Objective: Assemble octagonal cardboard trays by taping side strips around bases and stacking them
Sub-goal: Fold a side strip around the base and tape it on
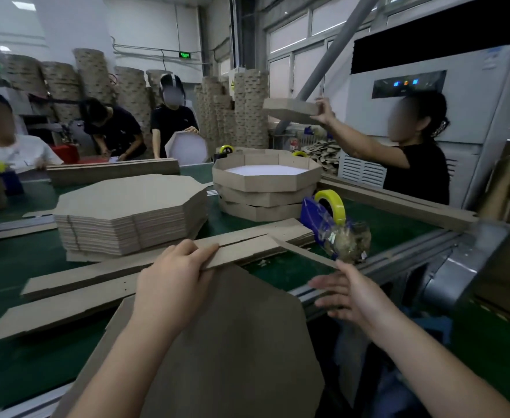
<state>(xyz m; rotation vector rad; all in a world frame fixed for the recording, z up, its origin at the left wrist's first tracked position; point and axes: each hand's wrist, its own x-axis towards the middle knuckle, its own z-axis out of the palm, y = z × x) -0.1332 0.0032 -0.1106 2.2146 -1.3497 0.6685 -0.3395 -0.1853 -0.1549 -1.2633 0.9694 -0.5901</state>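
Both my forearms cross an octagonal base (241,342) whose near edge is cut off by the frame. At its far tip my left hand (172,279) grips a side strip (241,256), fingers curled over its edge. My right hand (350,294) is blurred, fingers spread. The strip's angled end meets my thumb, but I cannot tell whether it is pinched. Beyond, on the green bench (6,267), lie loose strips (75,285), a blue tape dispenser (329,218), a stack of flat bases (130,206) and stacked finished trays (265,182).
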